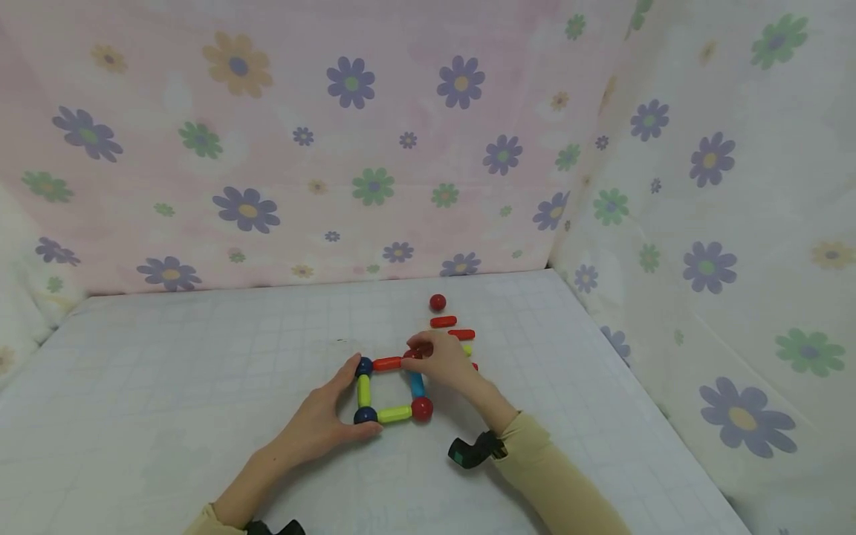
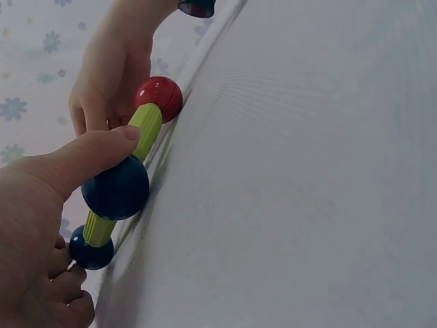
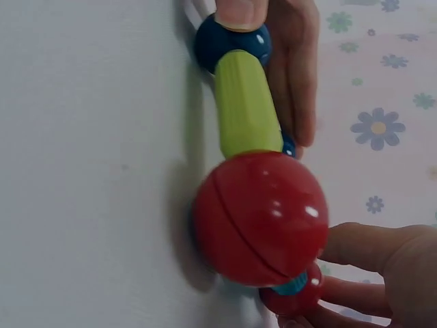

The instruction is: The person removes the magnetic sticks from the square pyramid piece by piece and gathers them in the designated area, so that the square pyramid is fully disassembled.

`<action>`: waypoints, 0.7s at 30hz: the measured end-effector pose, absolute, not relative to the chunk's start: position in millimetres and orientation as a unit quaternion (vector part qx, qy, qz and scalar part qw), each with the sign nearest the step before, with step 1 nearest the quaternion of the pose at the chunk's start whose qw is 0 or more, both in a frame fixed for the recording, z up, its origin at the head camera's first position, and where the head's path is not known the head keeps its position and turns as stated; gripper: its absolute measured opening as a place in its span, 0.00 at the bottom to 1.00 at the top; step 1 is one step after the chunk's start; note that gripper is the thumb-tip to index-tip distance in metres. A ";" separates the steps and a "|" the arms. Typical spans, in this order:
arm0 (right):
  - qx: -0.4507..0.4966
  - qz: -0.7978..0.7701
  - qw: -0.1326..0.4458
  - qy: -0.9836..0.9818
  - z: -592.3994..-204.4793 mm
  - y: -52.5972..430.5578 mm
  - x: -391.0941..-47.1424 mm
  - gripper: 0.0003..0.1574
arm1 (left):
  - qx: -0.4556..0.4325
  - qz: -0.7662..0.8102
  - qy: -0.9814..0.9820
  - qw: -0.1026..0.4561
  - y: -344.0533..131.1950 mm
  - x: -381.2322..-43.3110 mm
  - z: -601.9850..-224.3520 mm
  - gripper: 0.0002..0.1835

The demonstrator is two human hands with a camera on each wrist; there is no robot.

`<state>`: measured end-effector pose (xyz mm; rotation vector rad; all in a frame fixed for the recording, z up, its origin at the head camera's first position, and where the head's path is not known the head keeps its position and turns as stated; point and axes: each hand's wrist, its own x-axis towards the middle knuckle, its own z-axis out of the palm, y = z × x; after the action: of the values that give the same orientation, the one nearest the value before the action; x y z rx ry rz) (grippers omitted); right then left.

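Observation:
A square of magnetic rods and balls lies on the white table. Blue balls, such as the near-left blue ball (image 1: pixel 365 415), form its two left corners, and red balls, such as the near-right red ball (image 1: pixel 422 409), its right ones. Two yellow-green rods (image 1: pixel 394 414), a red rod (image 1: pixel 387 363) and a blue rod (image 1: pixel 417 384) are its sides. My left hand (image 1: pixel 319 423) holds the left side, thumb at the near blue ball and fingers at the far blue ball (image 2: pixel 91 247). With thumb and fingers, my right hand (image 1: pixel 449 362) pinches the far-right red ball (image 3: pixel 293 297), partly hidden.
Beyond my right hand lie a loose red ball (image 1: pixel 438 302), red rods (image 1: pixel 443 322) and a yellow-green piece (image 1: pixel 467 350), partly covered by the hand. Flowered cloth (image 1: pixel 374 148) hangs behind the table and along its right side. A black wrist camera (image 1: pixel 470 452) sits at my right wrist.

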<state>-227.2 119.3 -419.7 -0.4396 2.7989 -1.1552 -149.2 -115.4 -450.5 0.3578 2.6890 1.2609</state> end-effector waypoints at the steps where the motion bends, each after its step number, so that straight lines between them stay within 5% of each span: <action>1: -0.144 -0.373 0.041 0.916 -419.8 118.1 -226.0 0.22 | 0.119 0.420 0.896 0.074 -115.3 -149.1 -450.5 0.61; 21: -0.138 -0.368 0.014 0.919 -432.3 112.8 -224.1 0.18 | 0.116 0.404 0.905 0.069 -116.7 -149.5 -449.8 0.61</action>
<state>-224.1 112.8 -432.3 -0.4312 2.8629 -1.1455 -149.5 -116.7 -449.8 0.3496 2.7241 1.2171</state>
